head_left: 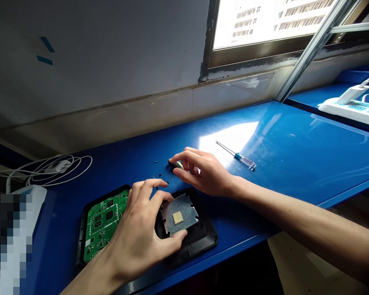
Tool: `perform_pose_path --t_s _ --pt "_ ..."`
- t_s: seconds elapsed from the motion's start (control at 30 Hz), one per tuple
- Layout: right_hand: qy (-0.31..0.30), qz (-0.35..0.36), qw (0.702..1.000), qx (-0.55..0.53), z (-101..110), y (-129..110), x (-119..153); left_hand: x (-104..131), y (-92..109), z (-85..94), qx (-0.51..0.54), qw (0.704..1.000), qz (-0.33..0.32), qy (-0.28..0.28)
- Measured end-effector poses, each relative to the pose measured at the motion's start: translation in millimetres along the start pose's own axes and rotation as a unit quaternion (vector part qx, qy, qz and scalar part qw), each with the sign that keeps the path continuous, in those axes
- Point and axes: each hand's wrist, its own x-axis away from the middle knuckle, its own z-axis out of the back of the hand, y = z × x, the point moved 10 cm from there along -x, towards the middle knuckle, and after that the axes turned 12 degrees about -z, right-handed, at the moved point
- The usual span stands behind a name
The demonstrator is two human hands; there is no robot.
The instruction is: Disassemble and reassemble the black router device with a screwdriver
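My left hand (141, 227) spans a silver metal plate (187, 213), its thumb at the near edge and a finger at the far left corner. A small pale square pad sits on the plate. Beneath it lies a black plastic cover (207, 233). To the left, partly hidden by that hand, a green circuit board (103, 217) rests in a black housing (81, 233). My right hand (203, 168) pinches a small, short dark piece (176, 164) with a light end, close to the table; its kind is unclear. Several tiny dark screws (160, 175) lie between the hands.
On the blue table (310, 151) a screwdriver with a clear handle (246, 161) lies right of my right hand. A coiled white cable (61, 166) is at the left. A white power strip (353, 107) stands at the far right, beyond a metal post (307, 53).
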Motion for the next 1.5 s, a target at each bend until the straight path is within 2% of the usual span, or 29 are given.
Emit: perform_pose_path --t_s 0.23,0.57,0.7,0.83,1.07,1.27,1.5 --pt "-0.016 -0.013 1.000 -0.003 -2.9 2.3 -0.5 1.9 -5.0 -11.1 0.023 0.999 0.014 -0.032" --pt "-0.033 -0.027 0.999 0.005 -5.1 4.6 -1.2 2.8 -9.5 -13.4 0.038 0.997 0.037 -0.051" --pt "-0.021 -0.038 0.999 0.027 -2.3 9.6 -2.4 3.4 -8.7 -13.8 0.045 0.997 0.039 -0.053" --pt "-0.012 -0.078 0.994 0.073 -1.0 22.5 -4.0 2.7 -8.6 -13.4 0.049 0.996 0.045 -0.056" --pt "-0.099 -0.172 0.967 0.159 -14.0 45.3 -1.0 1.2 -7.0 -13.5 0.047 0.996 0.040 -0.058" --pt "-0.114 -0.200 0.956 0.183 -14.2 54.8 -1.2 0.2 -6.7 -13.4 0.052 0.996 0.039 -0.061" --pt "-0.098 -0.197 0.962 0.160 -13.0 58.7 -1.7 1.0 -6.0 -12.6 0.059 0.996 0.030 -0.055"
